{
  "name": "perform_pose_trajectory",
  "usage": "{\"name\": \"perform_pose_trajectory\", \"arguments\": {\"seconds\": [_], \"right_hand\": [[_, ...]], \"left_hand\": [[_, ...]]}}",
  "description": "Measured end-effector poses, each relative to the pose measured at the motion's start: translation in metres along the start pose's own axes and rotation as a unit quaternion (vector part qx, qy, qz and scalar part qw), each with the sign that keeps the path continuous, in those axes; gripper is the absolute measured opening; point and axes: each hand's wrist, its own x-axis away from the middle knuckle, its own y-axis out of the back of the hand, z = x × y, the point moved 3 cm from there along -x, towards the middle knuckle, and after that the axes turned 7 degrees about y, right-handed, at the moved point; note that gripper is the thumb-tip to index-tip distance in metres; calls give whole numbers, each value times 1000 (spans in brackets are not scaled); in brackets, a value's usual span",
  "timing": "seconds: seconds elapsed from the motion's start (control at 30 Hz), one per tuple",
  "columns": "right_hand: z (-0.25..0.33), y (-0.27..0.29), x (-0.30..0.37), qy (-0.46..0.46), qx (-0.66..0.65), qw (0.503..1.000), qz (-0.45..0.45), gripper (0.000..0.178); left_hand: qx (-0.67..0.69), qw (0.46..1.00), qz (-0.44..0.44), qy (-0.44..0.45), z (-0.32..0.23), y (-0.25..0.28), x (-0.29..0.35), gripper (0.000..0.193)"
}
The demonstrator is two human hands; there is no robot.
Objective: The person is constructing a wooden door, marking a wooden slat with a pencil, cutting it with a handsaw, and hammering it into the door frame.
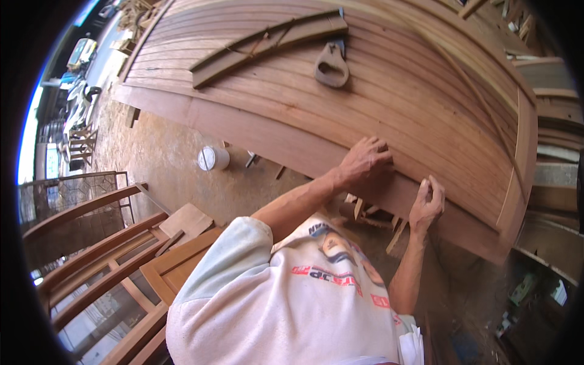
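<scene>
A large reddish-brown wooden door panel [292, 115] of narrow slats lies in front of me, with a flat border board along its near edge. My left hand [367, 161] rests on that near edge, its fingers curled down; what they pinch, if anything, is hidden. Just to its right, my right hand [427, 204] is at the same edge with thumb and fingers drawn together. Whatever may be between them is too small to make out. Farther up the panel lie a wooden-handled handsaw [342, 76] and a long grooved wooden piece [267, 48]; the saw's blade is mostly hidden.
A thin curved strip [468, 73] runs along the panel's right part. Below, on the floor, stands a white bucket [213, 159]. Wooden frames [115, 267] and a brown panel [176, 261] lean at the lower left. Stacked timber [553, 164] lines the right side.
</scene>
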Motion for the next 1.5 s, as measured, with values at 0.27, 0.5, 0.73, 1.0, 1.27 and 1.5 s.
{"name": "perform_pose_trajectory", "arguments": {"seconds": [0.27,0.5,0.73,1.0,1.27,1.5], "right_hand": [[50,-5,64,-5,26,996,85,15],[96,-61,146,-59,-33,991,118,24],[113,-122,215,-120,-42,834,537,43],[133,-200,211,-51,-2,799,599,49],[129,-357,298,-116,-38,816,565,41],[158,-603,425,-272,-55,692,666,40]], "left_hand": [[21,1000,5,15,3,5,3,21],[18,1000,-13,-20,9,9,15,28],[123,989,-85,5,11,82,176,29],[50,857,52,511,97,92,489,47],[118,644,129,745,199,66,654,50],[45,689,75,720,230,55,728,31]]}}
